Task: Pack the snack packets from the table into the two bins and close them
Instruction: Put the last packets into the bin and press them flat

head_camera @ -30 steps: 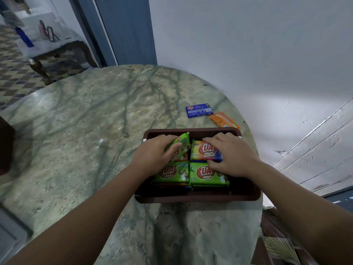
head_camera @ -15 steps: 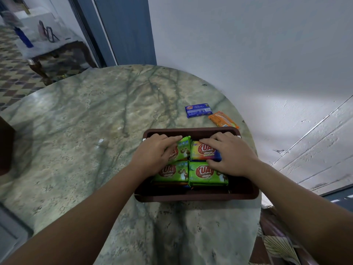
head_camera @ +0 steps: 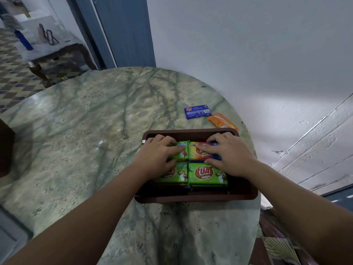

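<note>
A dark brown bin (head_camera: 196,197) stands on the marble table near its right edge, filled with snack packets. My left hand (head_camera: 156,157) lies flat on the far-left green packet (head_camera: 181,154), fingers straight and pressing down. Flat on the far-right yellow-and-blue packet (head_camera: 198,155) rests my right hand (head_camera: 229,155). Two more green packets (head_camera: 207,174) fill the near row, the left one partly under my left palm. Beyond the bin lie a blue packet (head_camera: 197,111) and an orange packet (head_camera: 222,121) on the table.
The round marble table (head_camera: 95,140) stands against a white wall on the right. A small white scrap (head_camera: 100,143) lies left of the bin. A dark object (head_camera: 5,148) sits at the table's left edge. A doorway and a side table are beyond.
The tilted far-left green packet has been pushed down flat into the bin. Both hands now press the far row, with my right fingers spread further over the yellow packet.
</note>
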`<state>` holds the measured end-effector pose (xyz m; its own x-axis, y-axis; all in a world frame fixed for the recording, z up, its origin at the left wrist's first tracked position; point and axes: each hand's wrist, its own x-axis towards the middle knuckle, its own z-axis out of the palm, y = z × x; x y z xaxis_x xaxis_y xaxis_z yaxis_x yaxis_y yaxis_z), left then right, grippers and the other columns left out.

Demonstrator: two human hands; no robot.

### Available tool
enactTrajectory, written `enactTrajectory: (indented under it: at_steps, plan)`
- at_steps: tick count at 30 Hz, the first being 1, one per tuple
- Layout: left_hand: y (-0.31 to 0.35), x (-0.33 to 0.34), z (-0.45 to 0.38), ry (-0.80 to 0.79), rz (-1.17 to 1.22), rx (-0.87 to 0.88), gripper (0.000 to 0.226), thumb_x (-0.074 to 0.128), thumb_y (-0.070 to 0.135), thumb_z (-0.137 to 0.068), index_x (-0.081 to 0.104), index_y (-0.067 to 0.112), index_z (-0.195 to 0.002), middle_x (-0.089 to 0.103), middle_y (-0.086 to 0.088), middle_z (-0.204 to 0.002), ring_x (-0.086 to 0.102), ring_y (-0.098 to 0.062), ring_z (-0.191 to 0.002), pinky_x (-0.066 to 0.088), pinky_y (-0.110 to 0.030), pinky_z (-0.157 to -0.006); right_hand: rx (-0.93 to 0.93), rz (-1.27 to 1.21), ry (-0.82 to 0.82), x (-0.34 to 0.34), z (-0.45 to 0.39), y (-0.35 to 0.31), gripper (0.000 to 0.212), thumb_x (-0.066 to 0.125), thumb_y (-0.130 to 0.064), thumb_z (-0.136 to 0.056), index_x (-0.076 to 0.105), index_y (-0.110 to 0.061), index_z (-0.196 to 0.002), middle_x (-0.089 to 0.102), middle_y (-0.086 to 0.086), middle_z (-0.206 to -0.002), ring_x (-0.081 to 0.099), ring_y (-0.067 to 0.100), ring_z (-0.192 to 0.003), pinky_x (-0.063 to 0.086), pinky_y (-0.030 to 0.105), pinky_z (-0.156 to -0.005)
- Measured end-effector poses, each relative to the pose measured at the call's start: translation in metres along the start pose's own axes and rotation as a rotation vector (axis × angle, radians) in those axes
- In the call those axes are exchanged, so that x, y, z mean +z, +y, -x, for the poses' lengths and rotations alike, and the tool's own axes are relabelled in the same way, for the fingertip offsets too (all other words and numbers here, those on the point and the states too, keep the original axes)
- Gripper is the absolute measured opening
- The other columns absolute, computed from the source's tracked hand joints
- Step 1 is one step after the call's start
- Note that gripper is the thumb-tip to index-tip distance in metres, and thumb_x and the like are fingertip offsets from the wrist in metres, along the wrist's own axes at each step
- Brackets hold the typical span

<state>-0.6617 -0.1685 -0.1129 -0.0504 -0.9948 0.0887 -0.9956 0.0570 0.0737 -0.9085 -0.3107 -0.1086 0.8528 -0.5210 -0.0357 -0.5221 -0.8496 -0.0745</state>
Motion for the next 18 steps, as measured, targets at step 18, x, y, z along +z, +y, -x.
enactTrajectory:
  at_steps: [18]
  plan:
    - [0.007, -0.003, 0.002, 0.030, 0.087, -0.068, 0.070, 0.053, 0.074, -0.076, 0.060, 0.039, -0.136, 0.052, 0.008, -0.118, 0.046, -0.015, -0.105, 0.045, -0.037, -0.089, -0.189, 0.046, -0.069, -0.008, 0.008, -0.013, 0.096, 0.052, -0.095, -0.067, 0.029, -0.055, -0.151, 0.037, -0.005, -0.140, 0.039, 0.019, -0.125, 0.037, 0.041, -0.108]
